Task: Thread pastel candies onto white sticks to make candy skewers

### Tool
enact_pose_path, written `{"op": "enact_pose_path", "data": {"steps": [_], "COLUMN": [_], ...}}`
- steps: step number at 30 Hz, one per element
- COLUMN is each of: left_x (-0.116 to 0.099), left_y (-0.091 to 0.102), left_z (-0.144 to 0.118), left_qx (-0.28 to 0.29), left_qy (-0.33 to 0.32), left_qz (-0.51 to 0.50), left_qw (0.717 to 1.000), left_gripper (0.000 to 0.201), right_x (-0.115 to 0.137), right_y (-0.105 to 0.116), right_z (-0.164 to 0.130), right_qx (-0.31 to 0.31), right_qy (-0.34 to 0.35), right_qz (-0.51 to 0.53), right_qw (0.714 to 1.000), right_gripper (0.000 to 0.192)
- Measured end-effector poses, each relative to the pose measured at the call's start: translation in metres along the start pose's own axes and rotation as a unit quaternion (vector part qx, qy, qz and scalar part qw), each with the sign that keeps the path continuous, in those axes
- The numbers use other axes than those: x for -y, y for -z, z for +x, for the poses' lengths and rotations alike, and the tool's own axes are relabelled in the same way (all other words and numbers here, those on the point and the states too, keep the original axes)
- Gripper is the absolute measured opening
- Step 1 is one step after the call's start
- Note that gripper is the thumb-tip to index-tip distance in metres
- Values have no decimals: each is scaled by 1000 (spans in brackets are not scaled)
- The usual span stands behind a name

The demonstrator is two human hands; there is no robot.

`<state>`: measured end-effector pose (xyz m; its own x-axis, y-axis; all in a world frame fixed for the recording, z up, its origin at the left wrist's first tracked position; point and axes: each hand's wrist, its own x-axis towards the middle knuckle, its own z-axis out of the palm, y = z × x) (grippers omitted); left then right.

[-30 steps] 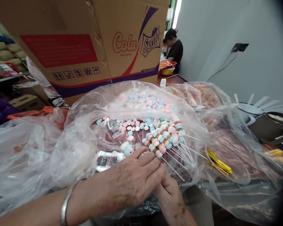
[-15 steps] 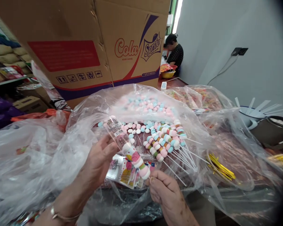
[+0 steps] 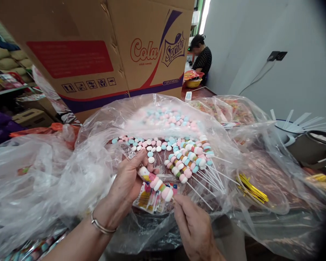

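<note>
Left hand (image 3: 129, 177) now clamped on a clear sleeve (image 3: 130, 154), thumb on top and fingers beneath, its printed end up and to the left; a second ago this hand lay flat over the right hand with no sleeve raised. Right hand (image 3: 192, 226) pinched shut on the stick end of a candy skewer (image 3: 157, 184), fingertips just below the last candy piece. Skewer lifted clear of the pile since a second ago, and compared with half a second ago sitting further into the sleeve mouth: top pieces inside the film, lower pieces apparently outside, though clear film makes the edge hard to fix. Judged stage: insertion under way, not complete. Held low and centre, above a stack of printed sleeves (image 3: 149, 199) and just beside the row of finished skewers (image 3: 190, 157) lying in the open plastic bag (image 3: 97, 145). Loose candies (image 3: 152, 145) spread behind. Gold twist ties (image 3: 252, 188) to the right under film. Cardboard box (image 3: 97, 54) at the rear of the tabletop. Another person (image 3: 202, 56) at work well apart in the background.
</note>
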<state>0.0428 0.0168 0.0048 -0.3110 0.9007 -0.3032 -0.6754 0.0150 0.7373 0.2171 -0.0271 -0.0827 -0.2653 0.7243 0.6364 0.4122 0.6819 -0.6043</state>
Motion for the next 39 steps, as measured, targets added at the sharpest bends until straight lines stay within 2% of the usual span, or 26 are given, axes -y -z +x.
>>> {"op": "enact_pose_path", "data": {"steps": [2, 5, 11, 15, 18, 20, 21, 23, 25, 27, 29, 32, 35, 39], "left_x": [2, 7, 6, 6, 11, 15, 17, 20, 24, 30, 39, 53, 59, 42], "left_y": [-2, -2, 2, 2, 2, 2, 3, 3, 3, 2, 1, 1, 2, 5], "left_z": [-2, -3, 5, 6, 2, 0, -1, -2, -4, -8, -14, -27, -35, -26], "left_qx": [-21, -45, -57, -63, -60, -48, -41, -35, -34, -25, -6, 25, 21, -29], "left_qy": [2, 19, 91, 91, 59, 37, 28, 13, -6, -20, -15, -1, 5, -4], "left_qz": [-13, -28, -47, -65, -80, -81, -78, -68, -59, -47, -32, -16, -20, -25], "left_qw": [1000, 998, 993, 992, 993, 995, 996, 997, 998, 998, 999, 1000, 1000, 999], "left_gripper": [26, 29, 37, 39, 35, 33, 32, 27, 22, 26, 35, 40, 42, 44], "right_x": [0, 1, 1, 2, 5, 7, 7, 8, 9, 11, 14, 17, 16, 14], "right_y": [-4, -10, -10, -12, -15, -14, -12, -10, -9, -11, -16, -23, -24, -16], "right_z": [0, 0, 4, 5, 2, 1, 1, 0, 0, 0, 0, 3, 7, 12], "right_qx": [-48, -90, -74, -75, -58, -15, 13, 71, 99, 83, 35, -25, -20, 32], "right_qy": [71, 116, 102, 104, 67, -12, -68, -178, -227, -194, -124, -68, -72, -100], "right_qz": [-116, -216, -220, -235, -167, -55, 10, 122, 165, 139, 80, 33, 55, 84], "right_qw": [990, 965, 967, 963, 982, 998, 998, 974, 955, 968, 988, 997, 996, 991], "right_gripper": [18, 17, 22, 21, 22, 25, 27, 31, 32, 30, 27, 25, 26, 28]}}
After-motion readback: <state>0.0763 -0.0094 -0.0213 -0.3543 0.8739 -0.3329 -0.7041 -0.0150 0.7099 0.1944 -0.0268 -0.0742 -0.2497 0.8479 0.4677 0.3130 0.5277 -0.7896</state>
